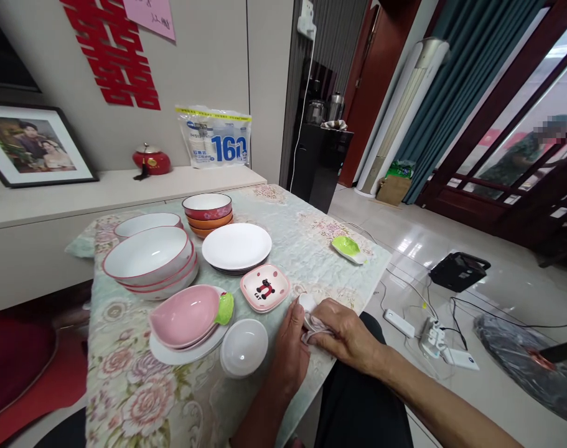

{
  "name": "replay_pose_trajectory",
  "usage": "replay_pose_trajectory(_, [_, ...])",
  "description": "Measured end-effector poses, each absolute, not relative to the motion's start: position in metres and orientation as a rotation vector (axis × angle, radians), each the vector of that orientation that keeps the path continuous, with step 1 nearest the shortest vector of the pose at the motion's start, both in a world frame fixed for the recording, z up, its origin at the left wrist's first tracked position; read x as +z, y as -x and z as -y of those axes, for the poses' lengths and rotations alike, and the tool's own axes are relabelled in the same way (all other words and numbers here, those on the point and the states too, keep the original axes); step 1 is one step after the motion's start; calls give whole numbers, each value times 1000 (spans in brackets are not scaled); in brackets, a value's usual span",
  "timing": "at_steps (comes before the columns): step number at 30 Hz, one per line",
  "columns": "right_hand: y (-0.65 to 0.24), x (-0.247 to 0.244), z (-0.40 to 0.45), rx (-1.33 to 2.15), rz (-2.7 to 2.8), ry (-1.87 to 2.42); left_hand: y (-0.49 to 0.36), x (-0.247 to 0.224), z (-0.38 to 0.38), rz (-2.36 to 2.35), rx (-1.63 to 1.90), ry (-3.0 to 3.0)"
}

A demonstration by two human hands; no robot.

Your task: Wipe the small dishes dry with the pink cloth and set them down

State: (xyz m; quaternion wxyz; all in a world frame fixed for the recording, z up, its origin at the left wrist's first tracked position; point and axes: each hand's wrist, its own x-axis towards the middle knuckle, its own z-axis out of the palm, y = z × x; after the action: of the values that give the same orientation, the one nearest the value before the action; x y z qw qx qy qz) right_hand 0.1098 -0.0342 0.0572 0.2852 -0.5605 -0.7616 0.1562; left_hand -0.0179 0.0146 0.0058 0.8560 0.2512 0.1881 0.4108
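Note:
Near the table's front edge, my left hand (290, 348) is closed around a small white bowl (305, 302), mostly hidden by the fingers. My right hand (346, 333) grips a crumpled pale cloth (317, 328) and presses it against that bowl. Just beyond my left hand lies a square pink-rimmed dish (264, 287) with a cat picture. Left of the same hand stands a white bowl (244, 347). Beside it, pink bowls with a green leaf end (185, 316) rest on a white plate (171, 356).
Large red-rimmed bowls (147, 255) are stacked at left, behind them red and orange bowls (207, 208). White plates (236, 246) form a pile mid-table. A green leaf-shaped dish (349, 249) sits near the right edge. Power strips (433, 339) and cables lie on the floor.

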Motion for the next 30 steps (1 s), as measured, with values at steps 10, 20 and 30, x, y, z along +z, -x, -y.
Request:
replay_pose_trajectory(10, [-121, 59, 32, 367, 2247, 1595, 18, 14, -13, -331, 751, -463])
replay_pose_trajectory(20, [-116, 63, 17, 522, 1929, 1463, 19, 16, -14, -263, 721, -432])
replay_pose_trajectory(30, [-111, 71, 15, 671, 1999, 1729, 18, 8, -11, -433, 850, -445])
